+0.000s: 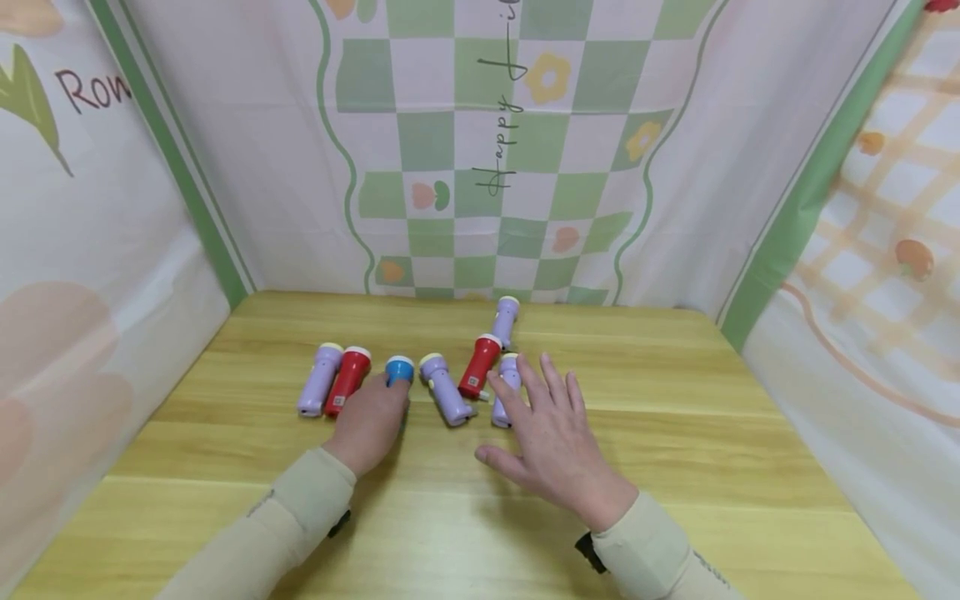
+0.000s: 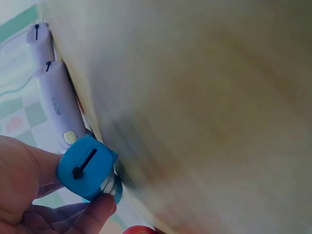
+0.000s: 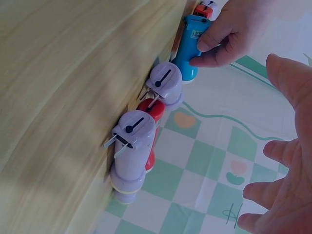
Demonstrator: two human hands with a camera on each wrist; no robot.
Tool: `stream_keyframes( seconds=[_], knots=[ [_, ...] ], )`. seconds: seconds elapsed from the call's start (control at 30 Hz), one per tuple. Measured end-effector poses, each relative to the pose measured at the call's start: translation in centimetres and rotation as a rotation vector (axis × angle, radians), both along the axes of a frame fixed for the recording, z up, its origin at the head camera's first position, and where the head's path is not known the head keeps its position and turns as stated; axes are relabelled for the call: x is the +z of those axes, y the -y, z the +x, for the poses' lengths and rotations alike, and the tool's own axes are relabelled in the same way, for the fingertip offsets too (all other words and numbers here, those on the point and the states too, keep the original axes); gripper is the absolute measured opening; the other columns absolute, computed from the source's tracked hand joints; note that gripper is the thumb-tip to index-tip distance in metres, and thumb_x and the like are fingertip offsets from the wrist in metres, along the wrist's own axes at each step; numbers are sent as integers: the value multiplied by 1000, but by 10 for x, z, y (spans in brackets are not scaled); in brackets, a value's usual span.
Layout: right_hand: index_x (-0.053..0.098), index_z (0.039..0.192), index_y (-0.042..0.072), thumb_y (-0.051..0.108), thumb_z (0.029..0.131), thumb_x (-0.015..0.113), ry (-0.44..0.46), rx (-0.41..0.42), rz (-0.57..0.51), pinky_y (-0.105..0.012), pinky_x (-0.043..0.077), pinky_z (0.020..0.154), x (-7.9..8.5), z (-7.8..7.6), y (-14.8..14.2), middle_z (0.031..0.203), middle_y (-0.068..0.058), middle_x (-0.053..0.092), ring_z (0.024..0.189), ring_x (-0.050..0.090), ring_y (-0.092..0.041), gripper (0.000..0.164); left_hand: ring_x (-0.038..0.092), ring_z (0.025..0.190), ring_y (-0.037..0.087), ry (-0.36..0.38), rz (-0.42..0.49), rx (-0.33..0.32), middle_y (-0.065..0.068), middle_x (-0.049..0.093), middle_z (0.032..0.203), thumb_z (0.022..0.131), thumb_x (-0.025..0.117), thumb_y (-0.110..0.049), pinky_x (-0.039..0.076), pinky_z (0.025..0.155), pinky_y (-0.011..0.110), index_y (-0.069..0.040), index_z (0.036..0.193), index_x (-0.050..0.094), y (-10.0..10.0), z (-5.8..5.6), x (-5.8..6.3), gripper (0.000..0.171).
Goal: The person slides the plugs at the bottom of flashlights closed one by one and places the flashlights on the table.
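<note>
My left hand pinches a blue flashlight between thumb and fingers at the table's middle left. The slotted tail end of that flashlight faces the left wrist view, and the right wrist view shows its length. With fingers spread, my right hand hovers beside a purple flashlight and partly covers it in the head view. Metal plug prongs stick out of this flashlight's tail in the right wrist view. Between the hands lies another purple flashlight, tilted.
Left of the blue one, a purple flashlight and a red flashlight lie side by side. A second red flashlight and a further purple flashlight lie toward the back. A patterned cloth hangs behind the wooden table.
</note>
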State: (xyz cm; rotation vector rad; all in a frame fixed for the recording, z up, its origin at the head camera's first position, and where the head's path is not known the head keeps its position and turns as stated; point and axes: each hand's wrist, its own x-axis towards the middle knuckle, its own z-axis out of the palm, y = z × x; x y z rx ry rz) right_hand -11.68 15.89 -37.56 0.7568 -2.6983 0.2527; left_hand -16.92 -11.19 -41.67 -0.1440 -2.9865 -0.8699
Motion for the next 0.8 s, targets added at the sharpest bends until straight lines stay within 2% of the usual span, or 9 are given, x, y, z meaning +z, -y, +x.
stream_keyframes(
  seconds=[0.07, 0.17, 0.23, 0.27, 0.37, 0.5, 0.63, 0.77, 0.8],
  knots=[
    [41, 160, 21, 68, 87, 71, 1, 1, -2, -79, 21, 116, -1, 0, 0, 164, -26, 34, 154, 21, -55, 91, 63, 85, 31, -86, -87, -51, 16, 65, 99, 113, 40, -28, 58, 78, 46, -3, 107, 64, 1, 3, -2, 35],
    [40, 160, 22, 67, 88, 71, -2, 4, -4, -79, 21, 116, -1, 0, 0, 164, -26, 33, 153, 21, -55, 91, 67, 91, 35, -290, -329, -174, 26, 65, 114, 106, 57, -9, 63, 77, 51, 6, 118, 63, 3, 7, -4, 19],
    [40, 160, 22, 68, 88, 71, -2, 6, -4, -79, 21, 116, -2, 0, 0, 164, -26, 33, 153, 21, -55, 91, 69, 92, 37, -333, -382, -202, 30, 65, 119, 103, 62, -2, 63, 77, 51, 9, 119, 64, 4, 8, -3, 20],
    [40, 160, 22, 68, 88, 70, -3, 6, -3, -79, 21, 116, -2, 0, 0, 164, -26, 33, 153, 21, -55, 91, 69, 93, 37, -336, -381, -206, 30, 65, 120, 102, 63, -1, 63, 77, 51, 9, 120, 64, 4, 9, -3, 20],
    [40, 160, 22, 68, 88, 70, -1, 8, -6, -79, 22, 116, -3, -1, -1, 164, -26, 34, 153, 21, -55, 91, 69, 103, 40, -259, -286, -180, 31, 63, 126, 105, 59, -4, 62, 85, 54, 9, 125, 63, 5, 8, 0, 24],
    [39, 160, 22, 68, 88, 70, 2, 7, -6, -79, 21, 116, -2, 0, 0, 165, -26, 33, 154, 21, -55, 91, 65, 114, 42, -163, -181, -145, 31, 60, 129, 105, 57, -7, 60, 91, 56, 6, 122, 62, 6, 5, 5, 21],
    [40, 160, 22, 68, 88, 70, 7, 6, -3, -79, 21, 116, -2, 0, 0, 164, -26, 33, 154, 20, -55, 91, 65, 108, 42, -134, -198, -154, 32, 58, 126, 105, 54, -4, 60, 87, 57, 4, 122, 59, 10, 5, 6, 19],
    [40, 160, 22, 68, 88, 70, 8, 5, -3, -79, 21, 116, -2, 0, -1, 165, -26, 33, 154, 20, -55, 91, 65, 94, 38, -67, -163, -122, 28, 60, 122, 112, 41, -17, 59, 85, 57, 6, 133, 53, 12, 9, 7, 34],
    [40, 160, 22, 68, 88, 70, 9, 5, -5, -79, 21, 116, -2, 0, 0, 165, -26, 33, 154, 20, -55, 91, 65, 91, 37, -70, -182, -129, 27, 60, 119, 112, 41, -18, 59, 83, 57, 7, 134, 52, 12, 10, 7, 35]
  ],
)
